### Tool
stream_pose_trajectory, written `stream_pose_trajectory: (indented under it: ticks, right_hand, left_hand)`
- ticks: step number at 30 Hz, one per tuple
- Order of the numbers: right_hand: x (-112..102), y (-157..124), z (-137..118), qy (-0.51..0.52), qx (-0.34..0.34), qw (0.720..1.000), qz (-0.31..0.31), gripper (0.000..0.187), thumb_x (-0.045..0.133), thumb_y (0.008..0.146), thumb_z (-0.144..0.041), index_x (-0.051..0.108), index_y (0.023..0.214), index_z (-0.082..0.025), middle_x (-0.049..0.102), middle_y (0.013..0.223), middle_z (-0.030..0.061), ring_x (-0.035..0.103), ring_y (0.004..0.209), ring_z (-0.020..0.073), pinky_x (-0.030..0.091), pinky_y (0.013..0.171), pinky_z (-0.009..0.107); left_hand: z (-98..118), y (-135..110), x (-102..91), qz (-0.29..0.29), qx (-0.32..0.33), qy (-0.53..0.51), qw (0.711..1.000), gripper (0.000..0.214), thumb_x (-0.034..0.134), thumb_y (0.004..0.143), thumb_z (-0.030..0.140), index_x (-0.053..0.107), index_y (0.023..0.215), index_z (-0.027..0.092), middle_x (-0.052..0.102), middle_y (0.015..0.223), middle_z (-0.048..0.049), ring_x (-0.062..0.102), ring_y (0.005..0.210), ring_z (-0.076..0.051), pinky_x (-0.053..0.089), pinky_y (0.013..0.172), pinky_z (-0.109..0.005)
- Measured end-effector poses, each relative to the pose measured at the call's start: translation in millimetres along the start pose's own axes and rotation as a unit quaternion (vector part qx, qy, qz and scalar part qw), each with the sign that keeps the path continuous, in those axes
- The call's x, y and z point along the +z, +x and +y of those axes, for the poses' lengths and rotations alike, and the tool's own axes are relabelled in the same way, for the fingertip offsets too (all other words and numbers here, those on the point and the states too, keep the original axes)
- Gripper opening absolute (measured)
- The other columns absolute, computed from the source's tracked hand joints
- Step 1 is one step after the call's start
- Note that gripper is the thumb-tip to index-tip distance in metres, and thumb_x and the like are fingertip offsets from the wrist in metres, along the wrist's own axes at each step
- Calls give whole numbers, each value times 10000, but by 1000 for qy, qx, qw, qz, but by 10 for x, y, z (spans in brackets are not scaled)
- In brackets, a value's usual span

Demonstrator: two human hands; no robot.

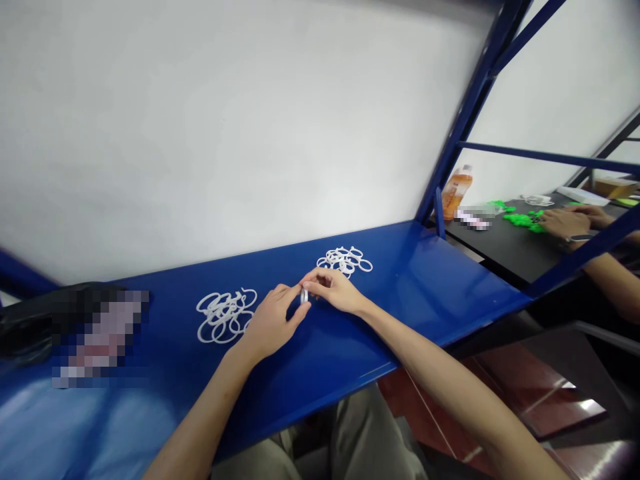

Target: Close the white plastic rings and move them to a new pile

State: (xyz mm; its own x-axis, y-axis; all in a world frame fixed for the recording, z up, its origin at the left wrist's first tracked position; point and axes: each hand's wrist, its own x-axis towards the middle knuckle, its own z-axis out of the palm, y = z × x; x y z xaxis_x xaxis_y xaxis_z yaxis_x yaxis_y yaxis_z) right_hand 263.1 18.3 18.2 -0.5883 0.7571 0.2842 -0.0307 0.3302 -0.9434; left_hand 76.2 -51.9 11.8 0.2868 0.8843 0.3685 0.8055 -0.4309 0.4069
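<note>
White and slim, a ring-like piece [304,295] sits just below the frame's centre, pinched by the nearly closed fingers of my left hand [273,321] and right hand [334,291]. On the glossy blue table [400,287], a loose pile of thin white rings [225,311] lies left of centre, a smaller white-ring pile [344,261] right of centre.

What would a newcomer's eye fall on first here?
Probably the glossy blue table, where the left hand and right hand meet around a small white piece. Thin white rings lie beside the left hand, a second pile beyond the right. At right, a black table bears green pieces and an orange bottle.
</note>
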Motion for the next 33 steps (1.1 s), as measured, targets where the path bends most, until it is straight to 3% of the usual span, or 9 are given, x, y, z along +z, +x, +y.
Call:
stream_pose_trajectory:
  ticks: [3, 6, 9, 12, 17, 22, 27, 30, 33]
  right_hand:
    - [-127, 22, 2, -142, -37, 986, 74, 180, 618, 919, -355, 678, 912, -186, 683, 854, 24, 601, 719, 141, 478, 691, 279]
    - [-394, 41, 44, -310, -43, 931, 187, 148, 579, 935, -295, 684, 918, -191, 706, 874, 39, 610, 747, 162, 469, 744, 302]
    - [-696, 41, 114, -433, -3, 860, 268, 158, 585, 932, -279, 708, 881, -194, 727, 882, 68, 614, 847, 215, 455, 823, 343]
    - [-897, 33, 199, -477, 63, 829, 286, 154, 608, 909, -259, 730, 851, -184, 740, 866, 81, 632, 840, 232, 453, 833, 353]
    - [-974, 31, 319, -464, 94, 829, 298, 144, 633, 892, -265, 749, 868, -183, 729, 879, 76, 656, 836, 212, 459, 782, 306]
    - [-981, 35, 341, -465, 73, 825, 312, 185, 606, 919, -291, 734, 877, -163, 701, 864, 77, 631, 803, 197, 454, 792, 305]
    - [-905, 44, 252, -461, 15, 825, 326, 193, 556, 938, -255, 705, 847, -173, 680, 859, 75, 600, 805, 211, 452, 807, 334]
    - [-708, 39, 154, -432, -42, 851, 295, 192, 544, 951, -254, 694, 853, -183, 673, 859, 72, 598, 824, 211, 458, 818, 340]
    - [-390, 16, 65, -360, -87, 912, 179, 177, 567, 960, -293, 698, 885, -199, 684, 859, 48, 612, 792, 181, 477, 798, 317]
  left_hand:
    - [-78, 13, -85, -9, -9, 35, 999, 430, 436, 994, 437, 580, 1332, 213, 682, 1187, -93, 570, 1114, -252, 445, 1000, -451]
    - [-226, 11, -227, 13, -55, 110, 992, 384, 453, 965, 361, 631, 1270, 210, 698, 1186, -92, 558, 1119, -286, 433, 992, -484]
    - [-380, -28, -357, -13, -79, 168, 983, 367, 493, 841, 204, 704, 1135, 266, 697, 1149, -73, 568, 1065, -288, 453, 913, -459]
    - [-461, -75, -414, -56, -90, 178, 978, 366, 523, 766, 188, 737, 1031, 322, 685, 1116, -49, 564, 1039, -288, 442, 904, -459]
    - [-455, -91, -391, -69, -86, 157, 981, 248, 561, 780, 213, 737, 918, 321, 704, 1018, -40, 560, 1028, -285, 379, 949, -476]
    - [-448, -65, -376, -69, -65, 134, 986, 168, 551, 858, 258, 712, 829, 295, 705, 936, -42, 569, 956, -263, 366, 902, -442]
    - [-384, -22, -340, -40, -74, 105, 991, 148, 504, 913, 303, 633, 863, 251, 705, 882, -31, 587, 922, -244, 384, 867, -415]
    - [-304, 9, -304, -10, -86, 78, 993, 143, 483, 925, 304, 605, 902, 235, 698, 855, -28, 607, 889, -228, 407, 838, -392]
    - [-217, 30, -259, 8, -92, 43, 995, 156, 469, 936, 319, 596, 910, 231, 693, 847, -22, 623, 862, -212, 429, 827, -378]
